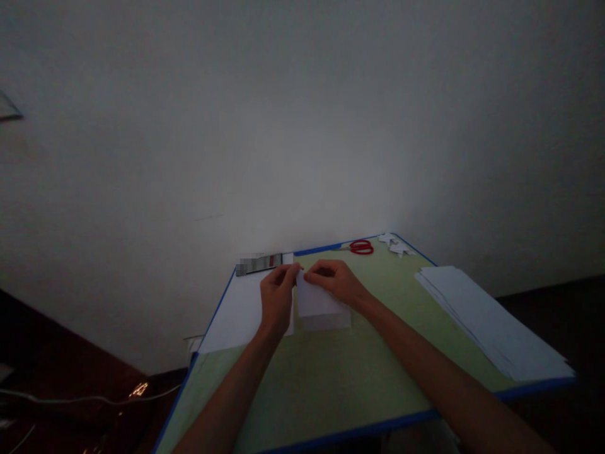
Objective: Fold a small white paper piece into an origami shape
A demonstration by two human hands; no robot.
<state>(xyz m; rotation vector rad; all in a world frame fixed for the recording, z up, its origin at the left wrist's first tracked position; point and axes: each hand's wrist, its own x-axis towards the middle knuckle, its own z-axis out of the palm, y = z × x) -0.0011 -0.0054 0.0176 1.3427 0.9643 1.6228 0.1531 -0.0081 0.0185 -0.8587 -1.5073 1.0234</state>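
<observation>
A small white paper (319, 301) is in the person's hands, a little above or against the green worktop (340, 384); the view does not settle which. Its left edge runs away from the person, nearly straight, towards the wall (302, 139), and its near edge runs left to right, with a duller band along it. The right hand covers part of its far right side, so I cannot tell which way the long axis lies.

The left hand (278, 293) has thumb and forefinger pressed together at the paper's far left corner. The right hand (337, 282) pinches the far edge just beside it, thumb and fingertip close together, the wrist coming in from the right.

To the left, a larger white sheet (231, 325) lies flat, with a phone (265, 264) lengthwise across its far end. Beyond the right hand, red-handled scissors (362, 247) lie with the blades pointing left, near white scraps (397, 245) at the far right corner. A stack of sheets (486, 318) on the right stretches from far to near, slanting rightward towards the person.
</observation>
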